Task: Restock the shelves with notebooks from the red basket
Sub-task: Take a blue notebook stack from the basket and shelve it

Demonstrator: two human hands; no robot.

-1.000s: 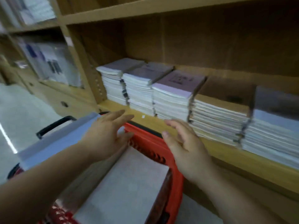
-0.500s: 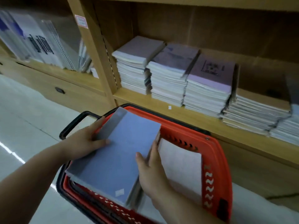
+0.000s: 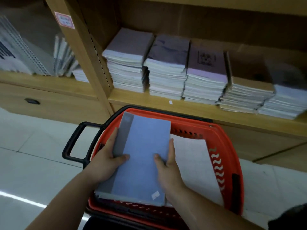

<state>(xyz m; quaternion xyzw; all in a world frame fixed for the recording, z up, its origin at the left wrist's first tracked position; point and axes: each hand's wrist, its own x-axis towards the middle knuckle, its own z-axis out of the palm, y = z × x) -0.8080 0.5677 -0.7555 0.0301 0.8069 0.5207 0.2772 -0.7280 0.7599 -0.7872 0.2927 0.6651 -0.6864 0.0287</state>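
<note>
Shelf is seen filled with five stacks of notebooks packed side by side, so open room is left only above the stacks and along the front lip; restocking is judged partway at best. Red basket is parked just below that lip, with a white pad lying inside and more stock to be moved. Blue notebook bundle is held over the basket, clamped along its long edges by left hand and right hand, thumbs on the cover.
</note>
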